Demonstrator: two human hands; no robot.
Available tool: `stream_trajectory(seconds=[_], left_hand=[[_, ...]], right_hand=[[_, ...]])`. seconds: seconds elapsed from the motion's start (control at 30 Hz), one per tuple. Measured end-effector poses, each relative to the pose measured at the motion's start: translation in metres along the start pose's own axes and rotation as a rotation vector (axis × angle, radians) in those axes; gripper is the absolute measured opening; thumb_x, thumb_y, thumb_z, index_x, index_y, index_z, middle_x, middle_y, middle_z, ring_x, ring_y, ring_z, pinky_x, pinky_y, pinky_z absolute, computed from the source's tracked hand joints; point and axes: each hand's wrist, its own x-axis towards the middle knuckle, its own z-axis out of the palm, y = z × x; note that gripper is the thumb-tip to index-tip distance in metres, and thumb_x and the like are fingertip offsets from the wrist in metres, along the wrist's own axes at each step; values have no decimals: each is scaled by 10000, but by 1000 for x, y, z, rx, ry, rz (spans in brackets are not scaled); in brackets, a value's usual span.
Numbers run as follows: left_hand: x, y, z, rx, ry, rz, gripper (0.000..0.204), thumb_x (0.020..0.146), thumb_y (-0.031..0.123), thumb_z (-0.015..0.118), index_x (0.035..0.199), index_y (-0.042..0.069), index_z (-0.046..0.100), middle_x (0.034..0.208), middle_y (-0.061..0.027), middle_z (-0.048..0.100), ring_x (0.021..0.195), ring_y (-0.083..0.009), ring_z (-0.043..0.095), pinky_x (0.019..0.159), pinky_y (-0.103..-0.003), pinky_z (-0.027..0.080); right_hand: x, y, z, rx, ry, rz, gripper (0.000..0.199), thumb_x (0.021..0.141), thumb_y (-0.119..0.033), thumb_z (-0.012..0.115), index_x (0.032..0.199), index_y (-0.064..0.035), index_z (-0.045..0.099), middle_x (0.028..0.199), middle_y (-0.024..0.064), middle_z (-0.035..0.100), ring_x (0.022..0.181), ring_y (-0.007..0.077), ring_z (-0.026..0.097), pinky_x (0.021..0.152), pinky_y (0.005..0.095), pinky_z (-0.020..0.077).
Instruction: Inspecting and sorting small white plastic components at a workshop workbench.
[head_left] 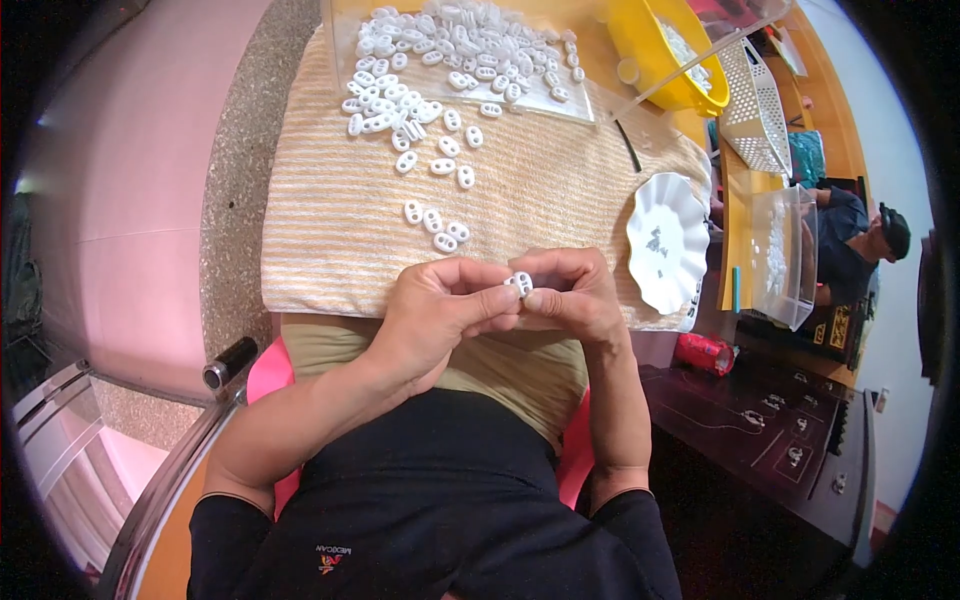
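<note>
White plastic piece (521,283) pinched by both hands, clear tray (590,108) holding more pieces.

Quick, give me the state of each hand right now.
Left hand: closed, fingertips pinching the small white oval piece.
Right hand: closed, pinching the same white piece from the other side.

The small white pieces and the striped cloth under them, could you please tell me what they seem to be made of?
The white pieces look like moulded plastic: smooth, uniform, slightly glossy. The cloth looks like woven cotton towelling, matte with fine ribbed stripes, though the fibre is uncertain.
</note>
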Motion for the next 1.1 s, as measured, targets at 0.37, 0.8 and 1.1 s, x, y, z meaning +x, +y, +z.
stream_trajectory(seconds=[0.37, 0.8, 1.1], left_hand=[[1, 2, 4, -23, 27, -46, 129, 858, 42, 659, 975, -7, 637, 870, -106, 674, 734, -144, 653, 660, -230, 553], [2, 2, 0, -25, 23, -60, 154, 841, 52, 690, 966, -26, 646, 871, -104, 675, 751, -148, 656, 684, -248, 554], [3, 0, -1, -33, -18, -17, 132, 844, 25, 677, 964, -20, 646, 903, -119, 677, 763, -155, 658, 696, -256, 559]], right_hand=[[1, 1, -3, -2, -5, 21, 294, 768, 53, 691, 1052, 93, 626, 988, 156, 660, 901, 209, 653, 797, 313, 541], [4, 3, -2, 76, -18, -41, 291, 743, 62, 713, 1028, 59, 655, 974, 160, 664, 880, 203, 650, 777, 309, 533], [2, -1, 2, 80, -13, -8, 281, 741, 67, 713, 1017, 47, 664, 948, 159, 668, 848, 189, 645, 743, 293, 522]])
